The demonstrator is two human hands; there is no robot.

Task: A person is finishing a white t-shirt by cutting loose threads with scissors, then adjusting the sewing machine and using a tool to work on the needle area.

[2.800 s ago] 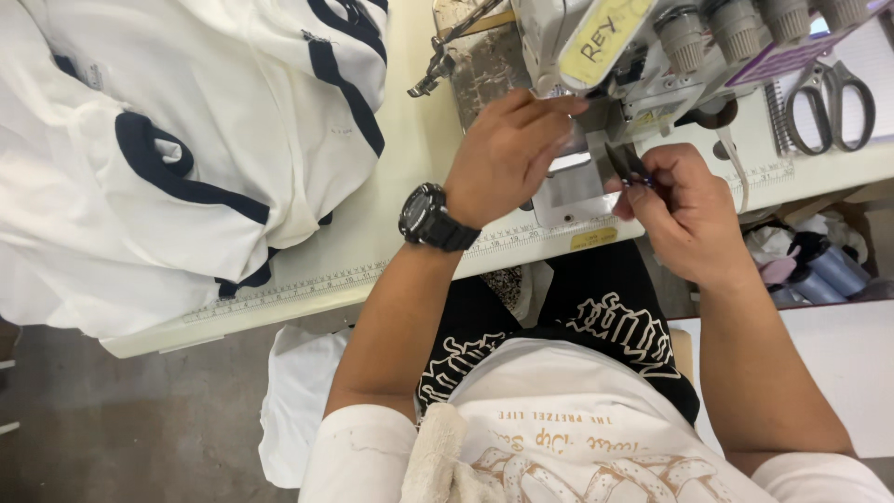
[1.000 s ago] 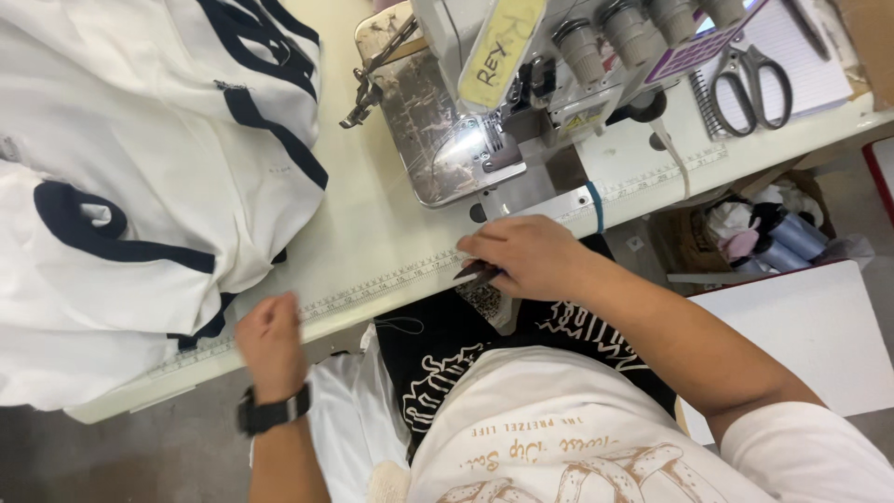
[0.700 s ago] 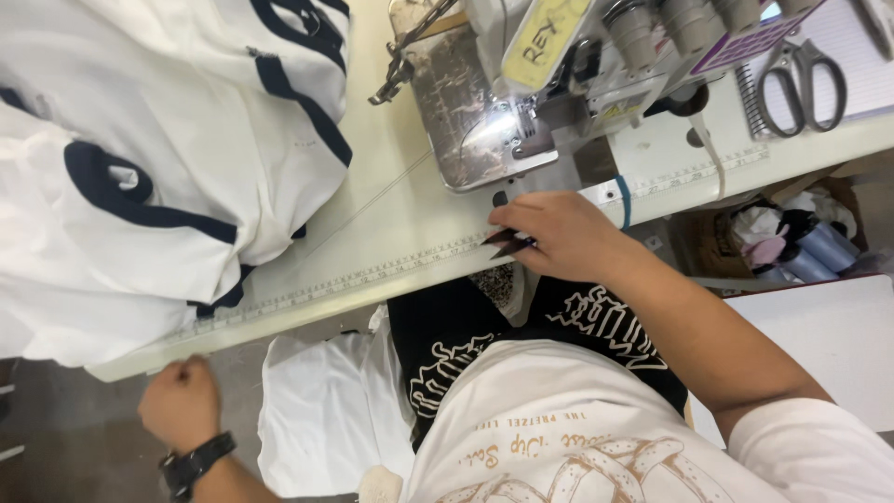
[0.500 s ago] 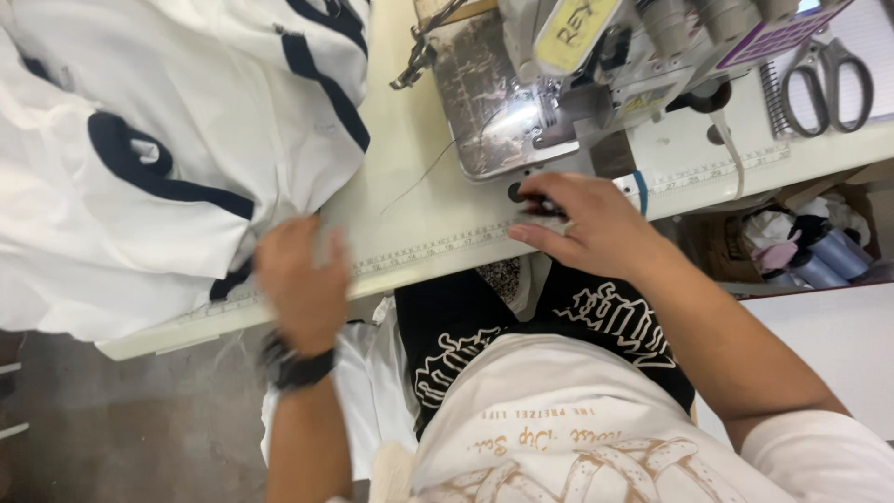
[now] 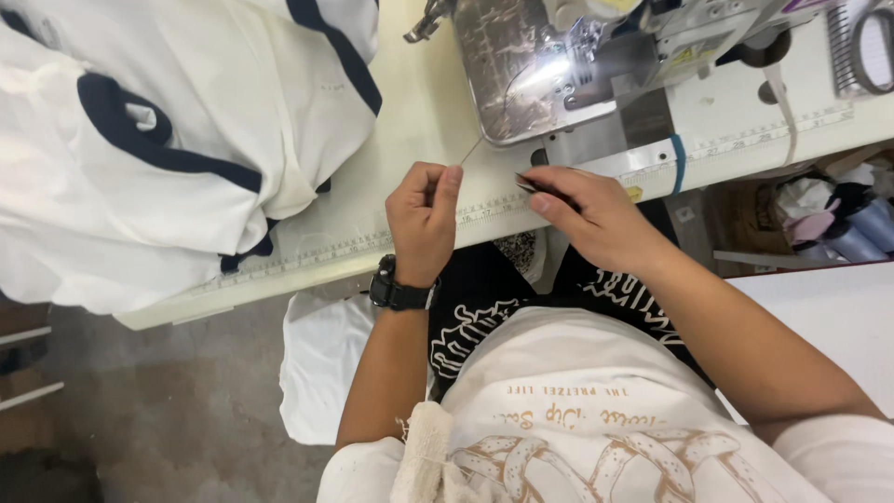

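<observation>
While left hand (image 5: 424, 219) pinches thread (image 5: 472, 151), strand slants up-right.

one head view, looking down
we look steeply down from head height, close over the table (image 5: 391, 233), with the machine (image 5: 559, 65) at the top edge.

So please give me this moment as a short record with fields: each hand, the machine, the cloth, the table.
left hand: pinches a thin thread that runs up toward the machine
right hand: holds a small dark tool, kind unclear, at the table edge
watch: black, on the left wrist
machine: sewing machine with a lit metal bed, beyond the hands
cloth: white garments with navy trim, piled left
table: pale, ruler along its front edge
</observation>
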